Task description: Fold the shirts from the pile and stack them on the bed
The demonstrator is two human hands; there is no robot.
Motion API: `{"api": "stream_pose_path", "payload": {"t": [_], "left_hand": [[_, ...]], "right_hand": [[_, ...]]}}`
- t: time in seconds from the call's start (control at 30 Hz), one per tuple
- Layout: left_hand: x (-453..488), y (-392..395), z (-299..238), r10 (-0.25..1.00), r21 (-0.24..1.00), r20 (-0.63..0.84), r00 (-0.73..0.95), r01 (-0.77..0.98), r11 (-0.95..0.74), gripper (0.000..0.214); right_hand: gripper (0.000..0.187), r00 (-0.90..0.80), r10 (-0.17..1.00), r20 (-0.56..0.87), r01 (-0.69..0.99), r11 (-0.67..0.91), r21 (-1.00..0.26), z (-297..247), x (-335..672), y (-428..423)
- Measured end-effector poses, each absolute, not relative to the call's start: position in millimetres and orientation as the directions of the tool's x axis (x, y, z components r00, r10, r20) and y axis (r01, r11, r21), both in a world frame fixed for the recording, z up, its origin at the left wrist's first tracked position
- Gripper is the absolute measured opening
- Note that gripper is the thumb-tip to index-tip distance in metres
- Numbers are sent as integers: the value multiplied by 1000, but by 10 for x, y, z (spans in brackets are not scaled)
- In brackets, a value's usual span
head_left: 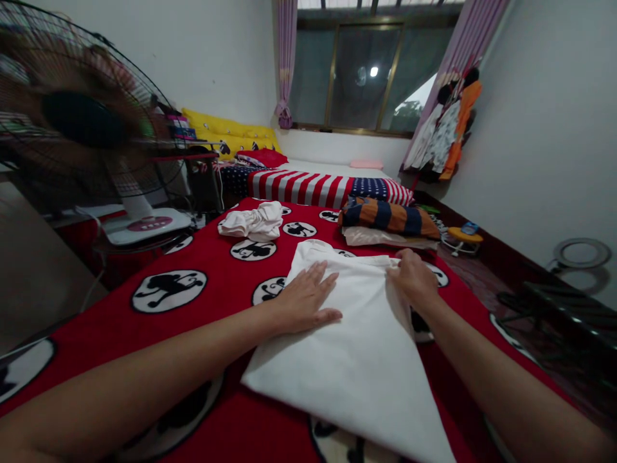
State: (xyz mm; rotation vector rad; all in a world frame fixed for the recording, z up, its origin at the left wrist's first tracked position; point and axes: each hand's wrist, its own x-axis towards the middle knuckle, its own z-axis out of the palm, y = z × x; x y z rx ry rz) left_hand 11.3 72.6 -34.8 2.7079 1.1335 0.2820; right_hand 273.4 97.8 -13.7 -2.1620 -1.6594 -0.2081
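Observation:
A white garment [357, 347] lies spread flat on a red bed cover [207, 308] printed with black-and-white cartoon circles. My left hand [304, 299] rests flat on the garment's left side, fingers stretched out and apart. My right hand [415, 278] is at the garment's upper right edge, its fingers curled and pinching the white cloth there.
A crumpled white cloth [253, 222] lies further up the bed. A folded orange-and-navy striped garment [389, 217] sits on pale cloth at the right. A standing fan [81, 122] turns at the left. Striped bedding [308, 186] and yellow pillows [226, 132] are beyond. Clothes [450, 125] hang by the window.

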Motion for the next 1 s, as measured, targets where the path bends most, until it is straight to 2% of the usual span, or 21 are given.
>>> {"api": "stream_pose_path", "payload": {"t": [0.07, 0.1, 0.17, 0.2, 0.23, 0.3, 0.4, 0.67, 0.9, 1.0], "left_hand": [[206, 839, -288, 703, 256, 93, 705, 666, -701, 75], [248, 920, -278, 704, 261, 92, 705, 665, -700, 71], [301, 1116, -304, 714, 258, 91, 695, 676, -691, 68], [308, 1219, -335, 731, 250, 89, 677, 695, -674, 67], [303, 1317, -373, 754, 239, 85, 652, 721, -650, 66], [271, 1475, -451, 803, 225, 76, 590, 775, -591, 65], [217, 1581, -527, 831, 223, 88, 550, 802, -554, 63], [198, 1576, -530, 884, 258, 130, 449, 845, -468, 73], [192, 1565, -502, 886, 267, 108, 452, 845, -464, 73], [176, 1570, -493, 879, 272, 108, 465, 837, -476, 74]], "right_hand": [[40, 94, 861, 500, 985, -9, -171, -74, 2542, 931], [39, -21, 850, 526, 982, 117, -150, -79, 2455, 917], [42, -236, 852, 467, 937, 327, -122, -166, 2352, 925], [46, -303, 866, 398, 920, 375, -114, -239, 2349, 949], [51, -328, 889, 319, 921, 377, -103, -321, 2381, 985], [62, -255, 948, 189, 960, 271, -64, -475, 2521, 1082], [71, -70, 989, 128, 997, 75, -33, -602, 2764, 1222], [72, -1, 989, 148, 1000, 3, -16, -618, 2825, 1258], [72, 26, 986, 164, 1000, -26, -4, -640, 2813, 1239], [75, 103, 981, 167, 995, -99, -31, -646, 2812, 1238]]}}
